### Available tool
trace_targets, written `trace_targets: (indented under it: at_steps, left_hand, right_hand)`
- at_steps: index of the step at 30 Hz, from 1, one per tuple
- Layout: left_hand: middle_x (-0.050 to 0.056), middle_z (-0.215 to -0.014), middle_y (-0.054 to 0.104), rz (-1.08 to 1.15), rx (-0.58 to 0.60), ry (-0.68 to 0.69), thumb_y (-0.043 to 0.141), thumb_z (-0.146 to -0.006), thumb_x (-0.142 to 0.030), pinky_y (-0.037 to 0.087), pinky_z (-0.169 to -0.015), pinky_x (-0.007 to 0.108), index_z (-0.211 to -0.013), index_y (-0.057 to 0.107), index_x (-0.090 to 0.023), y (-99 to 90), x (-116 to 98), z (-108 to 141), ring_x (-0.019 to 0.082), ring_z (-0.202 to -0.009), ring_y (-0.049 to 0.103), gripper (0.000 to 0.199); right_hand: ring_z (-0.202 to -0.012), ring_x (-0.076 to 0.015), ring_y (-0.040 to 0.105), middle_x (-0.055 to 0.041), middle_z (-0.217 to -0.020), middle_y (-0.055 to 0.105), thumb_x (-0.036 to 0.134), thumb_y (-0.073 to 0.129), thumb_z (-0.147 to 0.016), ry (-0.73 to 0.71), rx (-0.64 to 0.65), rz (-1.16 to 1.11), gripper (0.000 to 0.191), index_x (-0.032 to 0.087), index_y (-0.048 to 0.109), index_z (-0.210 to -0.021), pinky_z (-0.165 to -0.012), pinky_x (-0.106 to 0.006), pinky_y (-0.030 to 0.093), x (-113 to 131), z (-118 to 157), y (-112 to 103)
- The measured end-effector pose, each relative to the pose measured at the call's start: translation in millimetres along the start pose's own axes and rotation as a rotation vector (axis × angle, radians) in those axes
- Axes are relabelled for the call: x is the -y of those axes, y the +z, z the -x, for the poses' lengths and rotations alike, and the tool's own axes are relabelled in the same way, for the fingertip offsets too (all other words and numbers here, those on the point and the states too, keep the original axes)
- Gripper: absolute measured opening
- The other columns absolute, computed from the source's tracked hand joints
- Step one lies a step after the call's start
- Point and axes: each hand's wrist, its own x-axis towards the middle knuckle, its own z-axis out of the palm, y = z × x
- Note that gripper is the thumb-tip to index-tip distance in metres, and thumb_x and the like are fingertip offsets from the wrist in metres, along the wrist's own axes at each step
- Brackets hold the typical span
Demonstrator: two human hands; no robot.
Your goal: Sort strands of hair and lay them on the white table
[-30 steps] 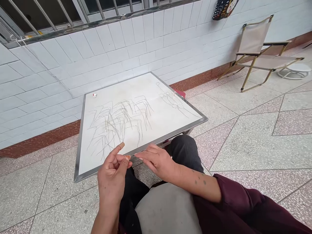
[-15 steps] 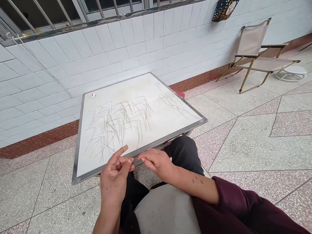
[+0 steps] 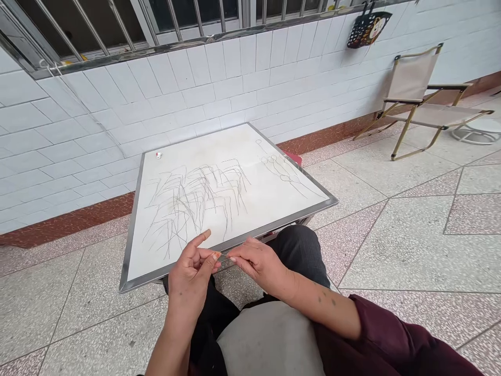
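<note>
Between my two hands runs a short bit of thin wire (image 3: 223,255), at the near edge of the white table (image 3: 270,196). My left hand (image 3: 190,279) pinches one end between thumb and fingertip, its index finger stretched outward. My right hand (image 3: 264,265) pinches the other end; its fingertips almost meet the left ones. On the tabletop lie several thin dark wires (image 3: 228,203), bent at angles and piled over one another. Farther right, several wires with round loops (image 3: 285,178) lie in a loose group.
A small white and red item (image 3: 158,155) sits at the table's far left corner. Behind stands a white tiled wall (image 3: 219,99) under a barred window. To the right are a folding chair (image 3: 415,78), a round white stool (image 3: 475,134) and a hanging dotted bag (image 3: 362,31).
The view has tilted slightly, so the table and wall appear lower and farther right. Both hands keep their pinch on the wire, with only small finger movement.
</note>
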Motion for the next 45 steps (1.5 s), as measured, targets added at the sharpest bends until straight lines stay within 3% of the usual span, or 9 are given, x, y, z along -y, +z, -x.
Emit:
trace_targets:
  at_steps: [4,9,17,24,29,32,38,42,45]
  left_hand:
    - [0.005,-0.093,0.072,-0.042,0.008,0.019,0.059,-0.086,-0.052,0.057,-0.070,0.034,-0.138,0.051,-0.022,-10.8,0.7,-0.1,0.018,-0.073,0.067,0.061]
    - [0.002,-0.082,0.070,-0.009,0.001,0.011,0.065,-0.081,-0.050,0.053,-0.061,0.028,-0.138,0.053,-0.021,-19.1,7.1,2.1,0.015,-0.063,0.059,0.065]
    - [0.002,-0.078,0.070,0.033,-0.006,0.034,0.067,-0.080,-0.047,0.052,-0.063,0.028,-0.134,0.057,-0.019,-16.1,13.3,2.4,0.014,-0.064,0.059,0.062]
    - [0.004,-0.082,0.071,0.040,-0.110,0.020,0.067,-0.079,-0.053,0.052,-0.064,0.029,-0.131,0.059,-0.017,-28.6,36.4,-9.5,0.016,-0.068,0.062,0.063]
    - [0.006,-0.082,0.072,-0.026,-0.123,0.017,0.064,-0.077,-0.061,0.052,-0.062,0.031,-0.124,0.062,-0.014,-15.8,75.9,-31.9,0.018,-0.064,0.062,0.066]
    - [0.007,-0.085,0.072,-0.082,-0.114,0.084,0.060,-0.081,-0.060,0.054,-0.065,0.034,-0.120,0.065,-0.017,-1.9,95.3,-47.8,0.020,-0.068,0.064,0.058]
    - [0.010,-0.101,0.074,-0.183,-0.181,0.213,0.054,-0.086,-0.056,0.053,-0.086,0.043,-0.119,0.067,-0.023,12.2,110.6,-84.4,0.030,-0.099,0.070,0.049]
    - [0.011,-0.104,0.074,-0.257,-0.198,0.206,0.046,-0.089,-0.057,0.052,-0.092,0.046,-0.118,0.068,-0.027,18.0,121.4,-100.8,0.032,-0.105,0.068,0.047]
    - [0.010,-0.101,0.074,-0.305,-0.207,0.159,0.040,-0.090,-0.057,0.053,-0.090,0.046,-0.118,0.068,-0.029,20.9,133.5,-107.5,0.032,-0.104,0.069,0.048]
  right_hand:
    - [-0.074,-0.0167,0.065,-0.0015,-0.076,0.072,0.029,0.052,-0.097,0.171,-0.047,-0.144,0.019,0.023,0.070,-0.094,-0.070,-0.028,0.051,1.6,1.2,-0.8]
    - [-0.062,-0.0144,0.062,0.0006,-0.071,0.070,0.033,0.054,-0.094,0.364,-0.039,-0.229,0.019,0.024,0.070,-0.089,-0.058,-0.025,0.047,-0.6,4.8,-1.6]
    - [-0.048,-0.0105,0.048,0.0013,-0.070,0.067,0.041,0.054,-0.092,0.549,-0.091,-0.327,0.023,0.022,0.067,-0.088,-0.045,-0.022,0.038,-8.4,4.4,-8.7]
    - [-0.050,-0.0101,0.047,0.0005,-0.073,0.068,0.043,0.057,-0.089,0.646,-0.207,-0.420,0.024,0.021,0.065,-0.089,-0.049,-0.023,0.042,-35.1,-11.4,-29.8]
    - [-0.061,-0.0133,0.054,-0.0022,-0.077,0.071,0.046,0.058,-0.085,0.648,-0.283,-0.371,0.027,0.020,0.066,-0.088,-0.054,-0.024,0.045,-69.0,-30.8,-36.3]
    - [-0.065,-0.0146,0.056,-0.0036,-0.077,0.071,0.047,0.060,-0.081,0.647,-0.320,-0.351,0.029,0.019,0.066,-0.086,-0.057,-0.026,0.047,-96.3,-48.7,-37.3]
    - [-0.071,-0.0147,0.058,-0.0049,-0.083,0.072,0.043,0.058,-0.084,0.675,-0.397,-0.319,0.027,0.018,0.065,-0.090,-0.064,-0.027,0.048,-159.3,-104.9,-50.7]
    - [-0.079,-0.0152,0.062,-0.0055,-0.092,0.071,0.037,0.055,-0.093,0.731,-0.391,-0.284,0.024,0.016,0.065,-0.099,-0.072,-0.029,0.052,-206.4,-149.8,-62.0]
    - [-0.092,-0.0187,0.065,-0.0077,-0.109,0.066,0.034,0.058,-0.097,0.789,-0.346,-0.248,0.026,0.014,0.062,-0.113,-0.081,-0.037,0.056,-242.3,-180.3,-64.5]
